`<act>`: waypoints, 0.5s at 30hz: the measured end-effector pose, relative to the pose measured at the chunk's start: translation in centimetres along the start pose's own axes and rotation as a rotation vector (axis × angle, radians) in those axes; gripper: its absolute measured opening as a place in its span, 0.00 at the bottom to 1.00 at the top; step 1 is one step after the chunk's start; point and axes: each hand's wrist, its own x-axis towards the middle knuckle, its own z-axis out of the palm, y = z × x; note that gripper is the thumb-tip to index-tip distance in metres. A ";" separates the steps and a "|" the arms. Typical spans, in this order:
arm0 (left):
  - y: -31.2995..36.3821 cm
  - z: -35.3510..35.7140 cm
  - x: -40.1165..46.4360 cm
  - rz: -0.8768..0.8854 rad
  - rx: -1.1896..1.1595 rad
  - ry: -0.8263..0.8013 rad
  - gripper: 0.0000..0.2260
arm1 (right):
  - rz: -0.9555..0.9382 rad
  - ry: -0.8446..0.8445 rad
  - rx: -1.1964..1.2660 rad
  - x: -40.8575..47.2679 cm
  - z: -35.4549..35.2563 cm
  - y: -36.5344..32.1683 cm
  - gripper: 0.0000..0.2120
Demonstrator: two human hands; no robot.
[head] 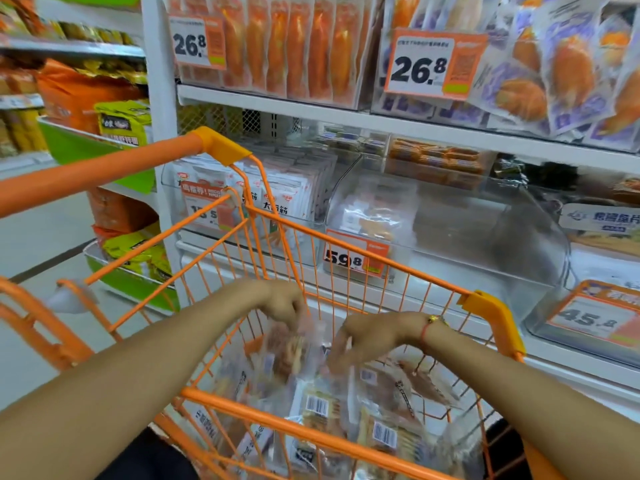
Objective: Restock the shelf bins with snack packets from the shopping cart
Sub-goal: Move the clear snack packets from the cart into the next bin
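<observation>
An orange wire shopping cart stands in front of me, holding several clear snack packets with barcodes. My left hand reaches over the basket and pinches the top of a clear snack packet with brown pieces, lifting it. My right hand, with a red string bracelet on the wrist, hangs beside that packet with fingers pointing down onto the pile; blur hides whether it grips anything. Behind the cart a clear shelf bin holds only a few packets at its left.
A bin of white packets sits left of the near-bare bin, another clear bin to its right. Orange price tags hang on the bin fronts. The upper shelf holds orange and purple packets. An aisle opens at the left.
</observation>
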 end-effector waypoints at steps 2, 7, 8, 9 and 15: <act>-0.6 -1.1 -0.5 0.046 -0.174 0.060 0.09 | -0.008 0.132 0.260 0.0 -0.2 0.1 0.23; -0.4 -2.0 -1.5 0.033 -0.390 0.113 0.06 | 0.042 0.308 0.568 -0.2 -0.5 0.4 0.07; -0.4 -2.0 -1.5 0.005 -0.449 0.192 0.08 | 0.039 0.345 0.567 -0.3 -0.6 0.4 0.09; -0.4 -2.0 -1.4 -0.051 -0.530 0.291 0.09 | 0.049 0.381 0.574 -0.4 -0.6 0.4 0.11; -0.5 -1.9 -2.9 -0.359 -0.817 -0.046 0.40 | -0.093 0.671 0.561 -0.9 0.5 -0.7 0.09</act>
